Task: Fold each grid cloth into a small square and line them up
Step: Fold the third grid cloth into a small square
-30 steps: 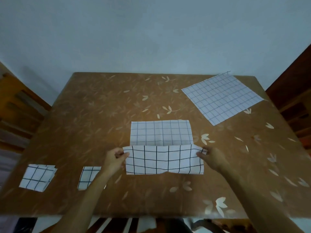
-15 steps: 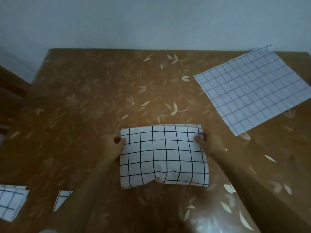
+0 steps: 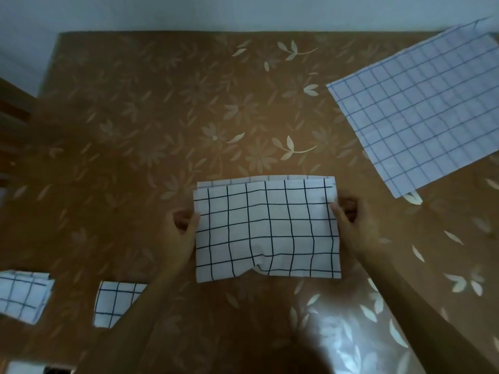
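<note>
White fabric with a dark grid sits far left, by the near edge of the brown floral surface: one folded square, and just to its right a second folded square, partly hidden by the left forearm. I read these two as the start of the line. Next rightward, the left hand pinches the left edge of the half-folded cloth, thumb on top. That cloth lies flat at centre as a wide rectangle. Its layers do not quite meet along the far edge, and there is a pucker at the near edge. The right hand pinches the right edge. The hands are well apart, one clamped on each short side. I judge this keeps the layers matched and taut ahead of a fold across. Far right, a blue-grid cloth lies open and skewed, untouched, running out of view. I take it as parked away from the working area until its turn.
</note>
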Available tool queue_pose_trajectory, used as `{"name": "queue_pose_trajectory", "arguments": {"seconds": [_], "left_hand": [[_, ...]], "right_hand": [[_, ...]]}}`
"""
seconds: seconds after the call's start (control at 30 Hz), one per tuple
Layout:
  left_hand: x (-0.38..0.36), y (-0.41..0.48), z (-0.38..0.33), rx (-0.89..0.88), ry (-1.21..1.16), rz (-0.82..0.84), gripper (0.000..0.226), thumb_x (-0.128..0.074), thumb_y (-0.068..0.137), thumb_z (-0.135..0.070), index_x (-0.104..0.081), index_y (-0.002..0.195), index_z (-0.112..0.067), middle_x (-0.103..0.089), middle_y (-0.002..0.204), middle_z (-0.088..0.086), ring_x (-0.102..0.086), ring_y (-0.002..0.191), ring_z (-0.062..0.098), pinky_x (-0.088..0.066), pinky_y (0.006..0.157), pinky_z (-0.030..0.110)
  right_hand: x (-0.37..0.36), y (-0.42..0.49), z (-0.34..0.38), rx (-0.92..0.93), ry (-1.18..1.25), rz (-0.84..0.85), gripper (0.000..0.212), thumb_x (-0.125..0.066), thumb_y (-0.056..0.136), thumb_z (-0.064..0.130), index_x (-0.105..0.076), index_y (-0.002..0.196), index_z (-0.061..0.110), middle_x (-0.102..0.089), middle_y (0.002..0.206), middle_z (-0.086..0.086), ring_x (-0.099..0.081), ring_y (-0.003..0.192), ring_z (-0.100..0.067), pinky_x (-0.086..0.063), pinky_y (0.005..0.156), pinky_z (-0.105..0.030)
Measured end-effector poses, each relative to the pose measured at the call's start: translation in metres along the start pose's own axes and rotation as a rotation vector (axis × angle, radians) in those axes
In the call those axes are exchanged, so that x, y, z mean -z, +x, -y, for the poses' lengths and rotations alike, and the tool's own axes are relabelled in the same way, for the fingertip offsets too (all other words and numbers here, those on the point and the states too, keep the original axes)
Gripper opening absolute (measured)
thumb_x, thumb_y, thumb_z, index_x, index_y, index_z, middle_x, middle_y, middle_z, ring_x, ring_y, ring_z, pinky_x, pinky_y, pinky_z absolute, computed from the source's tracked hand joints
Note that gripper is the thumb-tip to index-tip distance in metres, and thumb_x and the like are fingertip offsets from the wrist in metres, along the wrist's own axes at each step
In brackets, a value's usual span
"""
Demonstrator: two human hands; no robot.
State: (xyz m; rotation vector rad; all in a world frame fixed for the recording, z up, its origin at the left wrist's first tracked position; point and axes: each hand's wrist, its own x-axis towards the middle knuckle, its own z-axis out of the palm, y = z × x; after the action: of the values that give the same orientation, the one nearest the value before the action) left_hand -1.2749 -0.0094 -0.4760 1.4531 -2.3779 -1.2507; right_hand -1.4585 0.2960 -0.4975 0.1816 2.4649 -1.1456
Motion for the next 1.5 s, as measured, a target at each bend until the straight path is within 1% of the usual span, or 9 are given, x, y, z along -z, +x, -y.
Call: {"name": "queue_pose_trajectory", "arguments": {"seconds": [0.27, 0.4, 0.73, 0.87, 1.0, 1.13, 1.27, 1.37, 1.5], "left_hand": [[0.014, -0.066, 0.071, 0.053, 0.126, 0.162, 0.049, -0.049, 0.084, -0.077, -0.063, 0.082, -0.03, -0.069, 0.068, -0.006, -0.066, 0.068, 0.009, -0.055, 0.068, 0.036], [0.015, -0.076, 0.077, 0.014, 0.153, 0.227, 0.052, -0.047, 0.085, -0.078, -0.064, 0.078, -0.029, -0.069, 0.058, -0.007, -0.066, 0.055, 0.006, -0.056, 0.067, 0.037], [0.016, -0.099, 0.074, 0.168, -0.147, 0.271, 0.015, -0.075, 0.086, -0.032, -0.068, 0.092, -0.02, -0.072, 0.09, 0.004, -0.069, 0.086, 0.02, -0.056, 0.066, 0.027], [0.019, -0.097, 0.074, 0.243, -0.248, 0.264, 0.019, -0.073, 0.088, -0.03, -0.066, 0.097, -0.015, -0.073, 0.094, 0.009, -0.073, 0.083, 0.024, -0.062, 0.069, 0.042], [0.027, -0.096, 0.069, 0.333, -0.377, 0.287, 0.022, -0.071, 0.09, -0.017, -0.061, 0.105, -0.004, -0.072, 0.094, 0.016, -0.073, 0.072, 0.023, -0.06, 0.053, 0.029], [0.039, -0.096, 0.071, 0.332, -0.352, 0.282, 0.026, -0.074, 0.087, -0.013, -0.062, 0.107, -0.001, -0.072, 0.097, 0.019, -0.072, 0.071, 0.021, -0.059, 0.052, 0.025], [0.039, -0.1, 0.071, 0.318, -0.365, 0.256, 0.028, -0.071, 0.09, -0.016, -0.061, 0.113, -0.003, -0.072, 0.098, 0.016, -0.072, 0.074, 0.022, -0.06, 0.058, 0.029], [0.039, -0.103, 0.065, 0.391, -0.522, 0.264, 0.025, -0.068, 0.092, -0.024, -0.061, 0.114, -0.013, -0.068, 0.108, 0.01, -0.073, 0.09, 0.025, -0.061, 0.07, 0.034], [0.036, -0.114, 0.066, 0.45, -0.678, 0.4, 0.042, -0.074, 0.087, -0.026, -0.059, 0.123, -0.013, -0.067, 0.119, 0.01, -0.073, 0.101, 0.027, -0.06, 0.08, 0.041]], "right_hand": [[0.018, -0.072, -0.056, 0.014, -0.173, 0.056, 0.025, -0.064, 0.091, 0.04, -0.066, 0.082, 0.017, -0.064, 0.07, 0.006, -0.062, 0.071, -0.018, -0.044, 0.064, -0.026], [0.018, -0.1, -0.063, -0.049, -0.163, 0.088, 0.021, -0.073, 0.086, 0.034, -0.067, 0.086, 0.014, -0.061, 0.069, 0.008, -0.058, 0.069, -0.01, -0.036, 0.061, -0.013], [0.012, -0.118, -0.053, -0.076, -0.345, 0.08, 0.024, -0.065, 0.09, 0.042, -0.056, 0.096, 0.02, -0.064, 0.083, 0.002, -0.056, 0.076, -0.017, -0.035, 0.064, -0.029], [0.013, -0.116, -0.064, 0.037, -0.405, 0.055, 0.018, -0.065, 0.092, 0.033, -0.063, 0.093, 0.015, -0.068, 0.087, -0.005, -0.064, 0.079, -0.026, -0.042, 0.065, -0.031], [0.014, -0.112, -0.067, 0.129, -0.544, 0.112, 0.017, -0.059, 0.095, 0.029, -0.061, 0.096, 0.013, -0.068, 0.096, -0.011, -0.065, 0.083, -0.032, -0.055, 0.07, -0.042], [0.02, -0.113, -0.07, 0.124, -0.636, 0.171, 0.017, -0.057, 0.096, 0.03, -0.06, 0.102, 0.014, -0.06, 0.111, -0.008, -0.063, 0.09, -0.03, -0.051, 0.071, -0.038], [0.024, -0.132, -0.081, 0.234, -0.75, 0.194, 0.024, -0.058, 0.094, 0.033, -0.059, 0.111, 0.015, -0.061, 0.108, -0.003, -0.057, 0.074, -0.02, -0.047, 0.068, -0.03], [0.029, -0.156, -0.079, 0.303, -0.733, 0.163, 0.017, -0.063, 0.09, 0.039, -0.068, 0.087, 0.023, -0.06, 0.095, 0.008, -0.047, 0.072, -0.008, -0.032, 0.062, -0.021], [0.038, -0.177, -0.079, 0.188, -0.469, 0.197, 0.021, -0.072, 0.082, 0.037, -0.061, 0.066, 0.028, -0.059, 0.072, 0.013, -0.057, 0.071, -0.007, -0.036, 0.062, -0.013]]}}
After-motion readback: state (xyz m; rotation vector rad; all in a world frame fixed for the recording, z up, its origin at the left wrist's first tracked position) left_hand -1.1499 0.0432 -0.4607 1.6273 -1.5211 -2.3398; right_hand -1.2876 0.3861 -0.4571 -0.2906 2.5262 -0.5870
